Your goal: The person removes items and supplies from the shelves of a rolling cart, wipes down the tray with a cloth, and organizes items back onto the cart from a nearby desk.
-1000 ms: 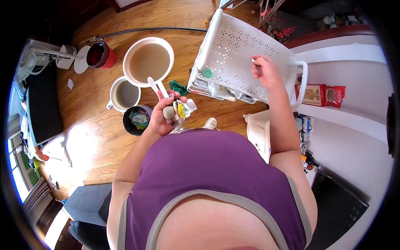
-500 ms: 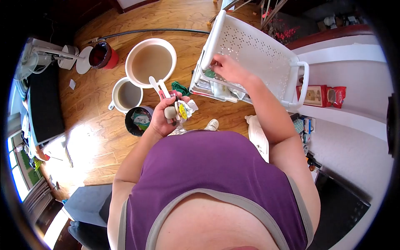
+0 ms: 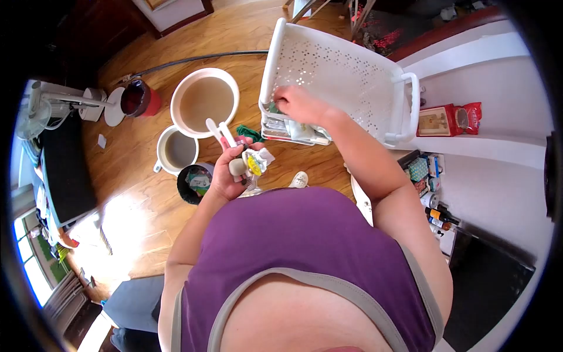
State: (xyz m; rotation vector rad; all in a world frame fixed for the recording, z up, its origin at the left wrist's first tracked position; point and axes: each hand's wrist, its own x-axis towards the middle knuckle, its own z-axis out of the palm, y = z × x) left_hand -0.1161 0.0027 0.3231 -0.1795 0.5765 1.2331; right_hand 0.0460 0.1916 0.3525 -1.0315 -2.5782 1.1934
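Observation:
My left hand (image 3: pixel 225 173) is closed around a bundle of small items. Two long white handles (image 3: pixel 213 128) stick up from it, and a beige rounded piece (image 3: pixel 237 167), a yellow piece (image 3: pixel 254 166) and crumpled white paper (image 3: pixel 265 156) show at the palm. My right hand (image 3: pixel 304 105), slightly blurred, reaches over the near left corner of a white perforated cart (image 3: pixel 340 70). Its fingers are curled down beside a greenish item (image 3: pixel 273 108); whatever they grip is hidden. White packets (image 3: pixel 298 129) lie in the cart under that wrist.
On the wooden floor stand a large basin of cloudy water (image 3: pixel 175 111), a smaller handled pot (image 3: pixel 159 154), a black bin with litter (image 3: pixel 183 190) and a red bin (image 3: pixel 153 102). A green cloth (image 3: pixel 249 133) lies near the cart. Bottles (image 3: pixel 437 215) stand at right.
The view has shifted, so the cart appears farther left. My right hand stays at the cart's corner, its fingers now more curled. My left hand keeps its bundle.

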